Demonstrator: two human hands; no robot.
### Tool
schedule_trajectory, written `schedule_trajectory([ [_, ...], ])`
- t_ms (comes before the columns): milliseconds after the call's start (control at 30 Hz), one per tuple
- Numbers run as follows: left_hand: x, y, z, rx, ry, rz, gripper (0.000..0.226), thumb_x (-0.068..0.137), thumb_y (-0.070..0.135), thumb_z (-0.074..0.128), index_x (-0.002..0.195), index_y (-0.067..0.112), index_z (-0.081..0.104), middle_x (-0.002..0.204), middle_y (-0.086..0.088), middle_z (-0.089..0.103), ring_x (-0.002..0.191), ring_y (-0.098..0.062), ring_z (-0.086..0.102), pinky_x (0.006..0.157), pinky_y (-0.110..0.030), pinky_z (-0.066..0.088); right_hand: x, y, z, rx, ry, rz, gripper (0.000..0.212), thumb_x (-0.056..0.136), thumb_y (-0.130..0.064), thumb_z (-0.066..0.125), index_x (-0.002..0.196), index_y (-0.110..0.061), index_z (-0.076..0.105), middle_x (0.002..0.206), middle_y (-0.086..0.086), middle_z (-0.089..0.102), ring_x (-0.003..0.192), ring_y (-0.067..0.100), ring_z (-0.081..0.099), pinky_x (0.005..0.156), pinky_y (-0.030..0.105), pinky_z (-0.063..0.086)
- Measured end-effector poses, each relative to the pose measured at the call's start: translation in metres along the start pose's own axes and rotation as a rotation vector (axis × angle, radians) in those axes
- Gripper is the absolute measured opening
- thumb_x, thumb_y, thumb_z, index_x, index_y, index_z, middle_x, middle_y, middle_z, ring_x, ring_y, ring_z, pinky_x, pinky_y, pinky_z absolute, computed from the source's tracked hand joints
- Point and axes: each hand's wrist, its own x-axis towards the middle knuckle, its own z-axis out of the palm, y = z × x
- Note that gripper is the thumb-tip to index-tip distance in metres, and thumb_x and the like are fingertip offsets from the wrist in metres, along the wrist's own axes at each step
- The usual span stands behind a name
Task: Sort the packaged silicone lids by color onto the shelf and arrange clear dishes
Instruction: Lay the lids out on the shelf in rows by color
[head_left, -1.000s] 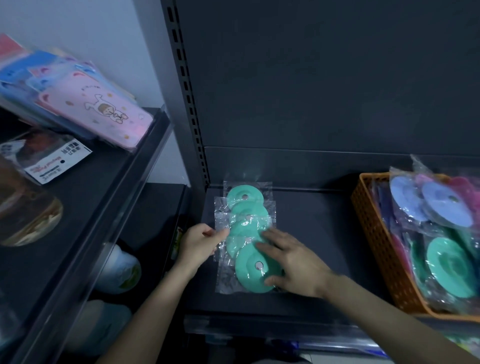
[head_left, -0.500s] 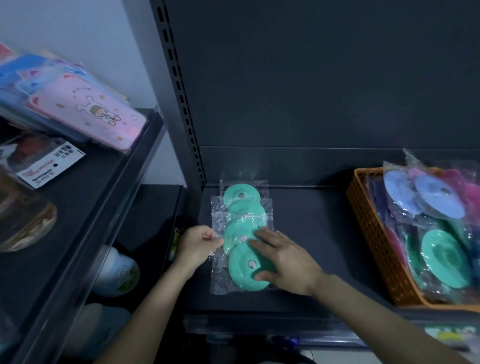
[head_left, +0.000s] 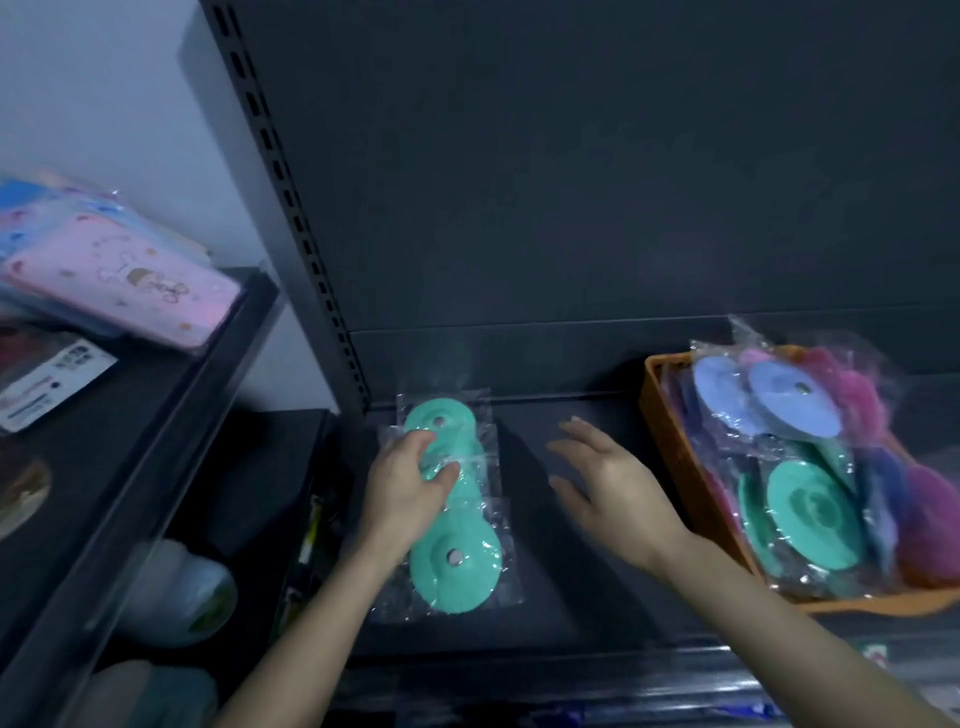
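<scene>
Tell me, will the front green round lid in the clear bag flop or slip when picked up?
The teal silicone lid in its clear bag looks thin and flat, so it would probably bend a little and feel light. The glossy, crinkled wrap likely slides easily on the dark shelf. Lying flat, it shouldn't roll.

Retail shop: slotted metal shelving stood beyond the left hand; basket of bagged lids sat right of the right hand; labelled packs lay further left.
</scene>
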Motion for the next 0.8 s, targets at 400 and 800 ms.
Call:
schedule_trajectory([
  [400,-0.023,0.162,0.126,-0.258,-0.298,0.063,0.051,0.083,0.03,0.068,0.13,0.019,0.051,0.126,0.008,0.057,0.115,-0.01,0.055,0.098,-0.024,0.042,-0.047,0.104,-0.104,-0.084,0.267,0.059,0.026,0.077,-0.014,0.056,0.1,-0.007,0.068,0.123,0.014,0.061,0.098,0.036,0.065,0.066,0.04,0.058],
  [800,-0.047,0.221,0.204,-0.507,-0.312,-0.068,0.052,0.084,0.019,0.066,0.131,0.031,0.044,0.115,0.014,0.062,0.103,-0.003,0.06,0.096,-0.035,0.049,-0.092,0.218,-0.148,-0.188,0.407,0.295,0.066,0.081,-0.015,0.063,0.141,-0.023,0.038,0.139,0.022,0.043,0.118,0.045,0.043,0.095,0.049,0.044],
])
